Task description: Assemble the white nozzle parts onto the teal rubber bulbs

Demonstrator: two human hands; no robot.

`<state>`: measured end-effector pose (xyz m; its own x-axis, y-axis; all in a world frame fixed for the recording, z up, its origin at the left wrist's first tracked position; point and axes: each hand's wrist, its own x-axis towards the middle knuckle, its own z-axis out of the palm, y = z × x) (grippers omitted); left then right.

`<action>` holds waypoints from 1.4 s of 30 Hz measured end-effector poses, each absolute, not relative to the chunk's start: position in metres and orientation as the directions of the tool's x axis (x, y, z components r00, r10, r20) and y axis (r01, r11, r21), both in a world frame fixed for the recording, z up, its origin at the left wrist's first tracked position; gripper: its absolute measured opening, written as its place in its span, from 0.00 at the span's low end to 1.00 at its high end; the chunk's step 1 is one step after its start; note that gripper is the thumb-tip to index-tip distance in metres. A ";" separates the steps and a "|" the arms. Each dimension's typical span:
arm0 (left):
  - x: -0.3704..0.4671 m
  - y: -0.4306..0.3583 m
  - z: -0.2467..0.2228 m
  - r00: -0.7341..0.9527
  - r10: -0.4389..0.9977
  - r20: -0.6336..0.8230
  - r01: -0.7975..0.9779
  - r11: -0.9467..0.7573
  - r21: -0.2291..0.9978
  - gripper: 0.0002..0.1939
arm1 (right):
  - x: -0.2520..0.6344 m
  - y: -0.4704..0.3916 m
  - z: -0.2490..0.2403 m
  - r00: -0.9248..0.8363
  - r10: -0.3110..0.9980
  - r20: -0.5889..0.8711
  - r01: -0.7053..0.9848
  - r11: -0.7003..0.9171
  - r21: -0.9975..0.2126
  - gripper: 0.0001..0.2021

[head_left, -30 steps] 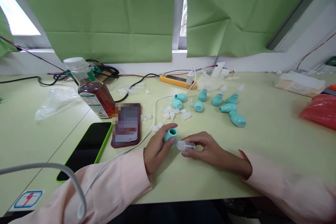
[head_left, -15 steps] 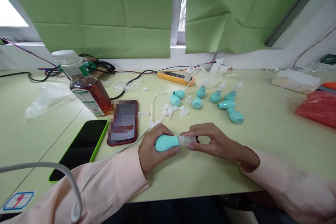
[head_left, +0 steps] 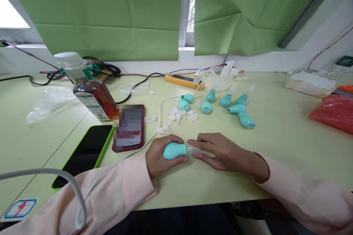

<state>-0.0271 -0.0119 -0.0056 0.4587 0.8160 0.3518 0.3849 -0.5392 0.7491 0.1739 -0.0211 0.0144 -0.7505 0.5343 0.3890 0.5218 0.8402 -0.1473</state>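
A teal rubber squeeze bulb lies on its side in my left hand, whose fingers and thumb wrap round its body. From the bulb's neck a clear plastic tube piece points right. My right hand pinches that clear piece between thumb and fingers; its far end is hidden by the fingers. Beyond my hands lie loose white nozzle tips and a clear connector. Several more teal bulbs stand or lie behind, such as one on its side and one with a pale tip.
To the left are a green-cased phone, a red-cased phone and a bottle of amber liquid. A white cable runs past my left hand to a yellow power strip. At right lies a red plastic bag.
My right hand's fingers have shifted left along the clear piece, closer to the bulb's neck, and lie flatter over it. My left hand keeps its hold on the bulb.
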 end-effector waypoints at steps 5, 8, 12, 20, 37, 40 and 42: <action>-0.027 -0.012 -0.009 0.475 0.788 0.393 0.402 -0.591 0.700 0.13 | 0.172 -0.021 0.014 -0.739 0.566 0.366 0.480 0.823 -0.303 0.13; -0.028 -0.012 -0.011 0.485 0.768 0.417 0.404 -0.620 0.673 0.13 | 0.172 -0.020 0.014 -0.710 0.599 0.371 0.412 0.780 -0.471 0.12; -0.029 -0.013 -0.012 0.485 0.751 0.447 0.383 -0.642 0.664 0.13 | 0.169 -0.019 0.015 -0.662 0.668 0.341 0.357 0.681 -0.640 0.12; -0.030 -0.013 -0.012 0.479 0.731 0.485 0.379 -0.671 0.637 0.13 | 0.161 -0.020 0.013 -0.562 0.820 0.113 0.209 0.273 -0.939 0.12; -0.027 -0.016 -0.008 0.475 0.680 0.559 0.462 -0.733 0.499 0.09 | 0.154 -0.017 0.011 -0.542 0.826 -0.157 0.145 -0.092 -0.985 0.16; -0.027 -0.017 -0.007 0.473 0.704 0.530 0.460 -0.710 0.534 0.08 | 0.155 -0.015 0.012 -0.600 0.778 -0.189 0.168 -0.109 -0.980 0.16; -0.027 -0.018 -0.006 0.449 0.736 0.506 0.455 -0.676 0.580 0.08 | 0.155 -0.011 0.012 -0.617 0.762 -0.198 0.203 -0.090 -0.975 0.17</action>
<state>-0.0267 -0.0183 -0.0056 0.4487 0.7364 0.5063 0.4545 -0.6758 0.5802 0.1553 -0.0108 0.0119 -0.6166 0.7619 -0.1981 0.2025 -0.0897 -0.9752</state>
